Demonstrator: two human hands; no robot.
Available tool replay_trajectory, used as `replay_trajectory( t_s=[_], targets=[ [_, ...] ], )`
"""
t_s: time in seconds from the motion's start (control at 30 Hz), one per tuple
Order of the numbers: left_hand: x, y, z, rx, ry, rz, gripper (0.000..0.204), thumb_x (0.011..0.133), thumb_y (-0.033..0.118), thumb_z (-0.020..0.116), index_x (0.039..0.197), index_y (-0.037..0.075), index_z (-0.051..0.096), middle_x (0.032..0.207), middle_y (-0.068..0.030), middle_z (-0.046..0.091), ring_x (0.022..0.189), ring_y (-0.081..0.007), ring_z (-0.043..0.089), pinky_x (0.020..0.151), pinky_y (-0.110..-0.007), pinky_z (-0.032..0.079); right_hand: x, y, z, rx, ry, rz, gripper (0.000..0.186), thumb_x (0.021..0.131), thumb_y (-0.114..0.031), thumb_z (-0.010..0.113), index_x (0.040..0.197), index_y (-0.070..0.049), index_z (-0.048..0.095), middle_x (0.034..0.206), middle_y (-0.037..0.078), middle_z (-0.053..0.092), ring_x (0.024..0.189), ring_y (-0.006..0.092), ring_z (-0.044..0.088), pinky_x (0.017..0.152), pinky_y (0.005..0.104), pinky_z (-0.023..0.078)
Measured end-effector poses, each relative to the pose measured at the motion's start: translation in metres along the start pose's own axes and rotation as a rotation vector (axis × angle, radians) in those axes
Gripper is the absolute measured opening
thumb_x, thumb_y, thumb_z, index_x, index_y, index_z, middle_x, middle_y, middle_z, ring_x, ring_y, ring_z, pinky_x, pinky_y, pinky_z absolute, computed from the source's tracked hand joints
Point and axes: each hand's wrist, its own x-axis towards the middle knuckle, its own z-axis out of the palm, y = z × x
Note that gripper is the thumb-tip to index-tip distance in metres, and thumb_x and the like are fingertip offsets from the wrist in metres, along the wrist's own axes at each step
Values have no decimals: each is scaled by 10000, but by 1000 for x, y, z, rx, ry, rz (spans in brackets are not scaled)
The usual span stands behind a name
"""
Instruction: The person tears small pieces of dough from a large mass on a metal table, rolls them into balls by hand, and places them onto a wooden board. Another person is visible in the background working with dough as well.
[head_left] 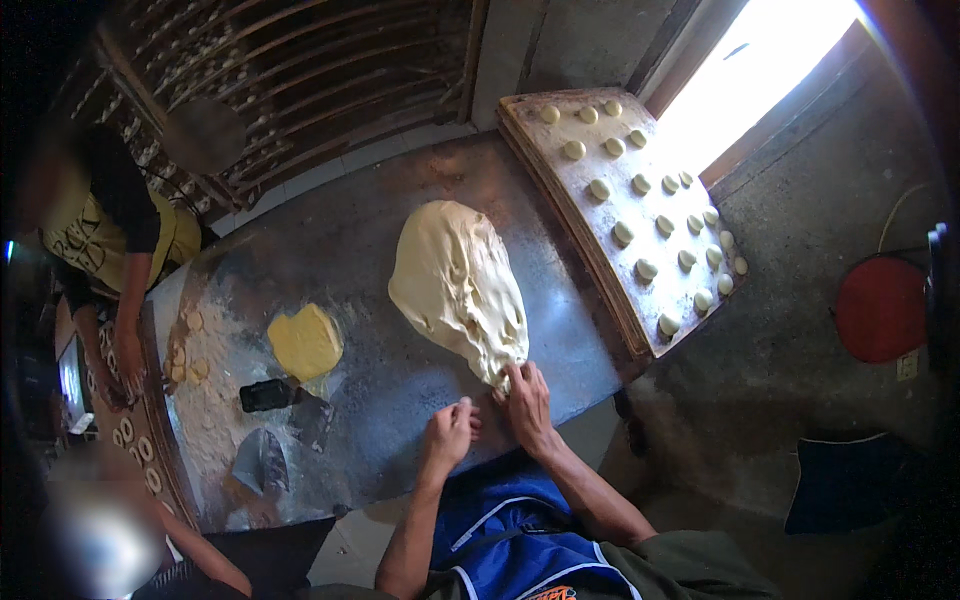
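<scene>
Pale dough [455, 270], teardrop-shaped, creased, narrow end in right fingers [532, 380]

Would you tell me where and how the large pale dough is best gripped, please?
Probably by the narrow near end of the dough, coming from the near side of the table: the dough tapers there, whereas its far end is broad.

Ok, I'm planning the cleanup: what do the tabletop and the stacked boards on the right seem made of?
The tabletop looks like smudged metal, judging by its grey, bluish sheen. The stacked boards look like wood, with brown, layered edges and a pale, matte top, perhaps floured.
</scene>
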Motion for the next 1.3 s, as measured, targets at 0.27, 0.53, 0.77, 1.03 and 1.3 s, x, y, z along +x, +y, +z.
replay_trajectory(
  t_s=[0.27,0.53,0.77,1.03,1.3],
  targets=[
    [15,-1,43,-667,-357,-140,373,1054,398,500,1077,52,638,899,-93,679,792,-206,666,695,-333,544,-54,-14,-103,559,-198,-47,434,932,-198,710,1288,-1,560,936,141,667,783,235,669,695,374,545],
    [-58,25,20,-237,-550,-391,773,996,707,323,1243,13,557,1030,-142,718,908,-262,717,783,-358,598,-14,31,-35,1699,-899,860,408,1082,-387,477,1042,-16,641,815,59,644,732,180,634,681,316,525],
    [3,34,107,-1038,-219,-383,382,1014,414,487,1007,56,617,672,9,521,603,-118,514,745,-283,487,-29,61,-76,406,-556,-129,285,1004,-293,568,920,-28,632,803,215,674,737,357,684,633,447,536],
    [20,6,109,-1193,-343,-368,221,942,310,532,851,109,510,599,38,335,456,-79,285,454,-264,294,-3,36,-201,1194,-1014,-984,231,994,-143,534,846,31,498,787,181,498,754,349,546,708,444,428],
    [-12,-54,63,168,284,42,310,1012,335,521,941,37,563,795,-162,631,601,-290,596,556,-405,452,66,-3,1,1228,-948,-396,302,1015,-265,578,1076,14,675,878,88,685,826,181,617,800,349,516]
  ],
)
